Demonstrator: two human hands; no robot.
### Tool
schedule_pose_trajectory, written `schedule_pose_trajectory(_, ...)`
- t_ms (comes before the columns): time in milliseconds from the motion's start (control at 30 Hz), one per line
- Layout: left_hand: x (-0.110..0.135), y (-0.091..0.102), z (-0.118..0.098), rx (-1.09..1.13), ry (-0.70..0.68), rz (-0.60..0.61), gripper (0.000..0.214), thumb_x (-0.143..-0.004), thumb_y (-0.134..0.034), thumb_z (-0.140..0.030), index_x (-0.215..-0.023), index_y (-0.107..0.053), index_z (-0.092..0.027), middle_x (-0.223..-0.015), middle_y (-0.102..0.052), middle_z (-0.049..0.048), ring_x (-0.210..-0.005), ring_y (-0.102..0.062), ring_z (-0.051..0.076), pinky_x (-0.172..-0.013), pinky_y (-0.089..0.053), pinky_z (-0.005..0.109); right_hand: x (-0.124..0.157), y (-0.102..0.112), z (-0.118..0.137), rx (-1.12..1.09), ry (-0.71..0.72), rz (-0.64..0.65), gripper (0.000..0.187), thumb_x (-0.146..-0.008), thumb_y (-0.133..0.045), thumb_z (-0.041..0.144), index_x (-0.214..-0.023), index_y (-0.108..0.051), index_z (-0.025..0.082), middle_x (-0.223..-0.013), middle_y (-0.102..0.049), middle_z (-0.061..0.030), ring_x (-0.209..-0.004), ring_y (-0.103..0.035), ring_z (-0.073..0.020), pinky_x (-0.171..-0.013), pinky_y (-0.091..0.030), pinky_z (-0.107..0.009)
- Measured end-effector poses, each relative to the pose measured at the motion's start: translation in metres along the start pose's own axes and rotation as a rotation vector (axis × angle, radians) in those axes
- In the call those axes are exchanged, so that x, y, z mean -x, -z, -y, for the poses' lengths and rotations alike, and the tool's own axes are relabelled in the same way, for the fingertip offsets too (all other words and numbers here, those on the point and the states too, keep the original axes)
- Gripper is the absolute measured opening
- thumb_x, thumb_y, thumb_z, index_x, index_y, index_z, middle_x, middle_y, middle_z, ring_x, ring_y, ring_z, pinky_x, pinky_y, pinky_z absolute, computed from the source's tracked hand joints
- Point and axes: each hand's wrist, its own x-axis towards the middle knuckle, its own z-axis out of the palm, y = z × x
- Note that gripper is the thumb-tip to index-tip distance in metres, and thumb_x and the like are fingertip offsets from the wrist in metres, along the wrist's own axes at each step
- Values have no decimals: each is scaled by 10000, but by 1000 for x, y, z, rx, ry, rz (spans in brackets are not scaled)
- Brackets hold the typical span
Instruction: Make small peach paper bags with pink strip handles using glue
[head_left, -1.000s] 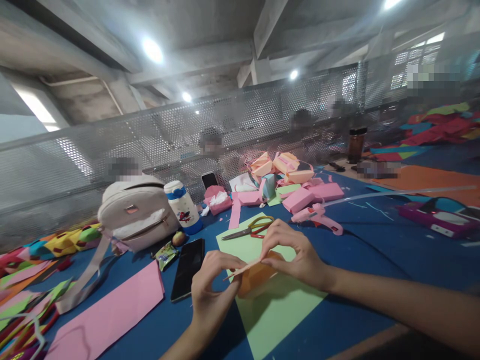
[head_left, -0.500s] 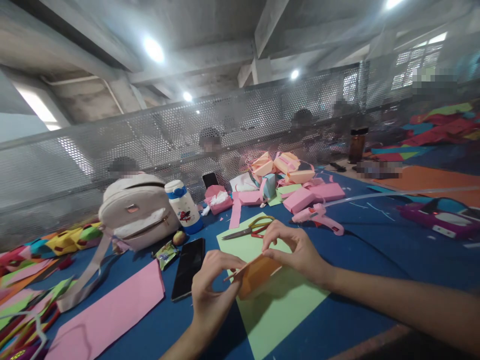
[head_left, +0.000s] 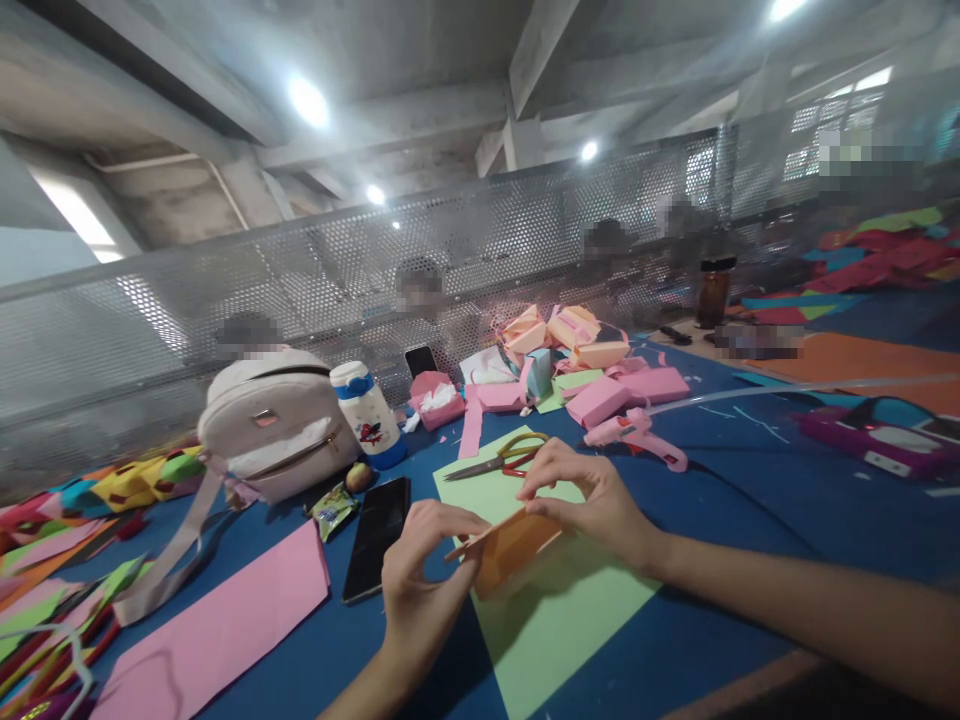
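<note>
Between my two hands is a folded piece of orange paper (head_left: 517,550), held tilted above a light green sheet (head_left: 577,620). My left hand (head_left: 431,570) pinches its left end, where a narrow edge sticks out past the fingers. At the upper right edge, my right hand (head_left: 581,490) grips the paper between thumb and fingers. Scissors (head_left: 499,461) with yellow and red handles lie on the green sheet just beyond my hands. A pink glue gun (head_left: 637,435) rests on the table to the right of them.
A black phone (head_left: 377,535) and pink paper (head_left: 232,625) lie at left, near a pale backpack (head_left: 277,425) and a bottle (head_left: 367,415). Folded paper pieces (head_left: 577,345) are heaped at the back before a perforated metal screen (head_left: 480,230). A purple device (head_left: 881,440) lies at right.
The orange paper and the fingers of both hands have shifted very slightly to the left. The grip of both hands stays the same.
</note>
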Motion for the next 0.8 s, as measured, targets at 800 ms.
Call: schedule_pose_trajectory(800,2,-1,3,20,-5,9,161,-847,-648,-54,-834,-652,-214,-763,-715,-6,-710,-651,162,-720,-441,314,2,0,-1,-41,-46,90,41,-842,-759,252,-844,-726,228,-825,-660,-11,-835,-545,-182,-791,-395,-327)
